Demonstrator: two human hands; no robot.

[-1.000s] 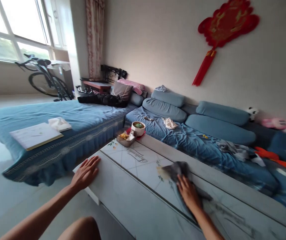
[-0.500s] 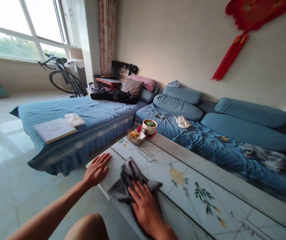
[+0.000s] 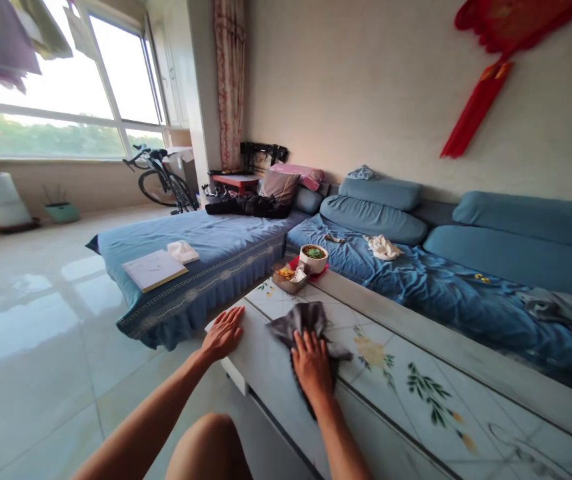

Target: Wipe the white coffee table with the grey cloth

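Observation:
My right hand (image 3: 312, 360) presses a dark grey cloth (image 3: 311, 317) against the top of a white coffee table (image 3: 391, 413), fingers stretched over the fabric. The cloth is bunched, with loose corners sticking out on both sides. At the table's near left corner, my left hand (image 3: 225, 331) lies flat with its fingers extended, holding nothing. The tabletop carries printed leaves, yellow flowers and lettering. On its far end are a clear box (image 3: 291, 283) with bits of food and white tissue, and a white pot (image 3: 313, 257) with a green plant.
A blue-covered sofa (image 3: 226, 253) runs along the far side, with an open book or pad (image 3: 155, 269) and white tissue (image 3: 183, 251) on it. Crumpled white cloth (image 3: 383, 247) lies by the cushions. A bicycle (image 3: 163, 177) stands near the window. My knee is below the table edge.
My right hand has pushed the cloth forward, away from me across the tabletop. My left hand stays on the table corner. The view has turned left, showing more window and a white planter.

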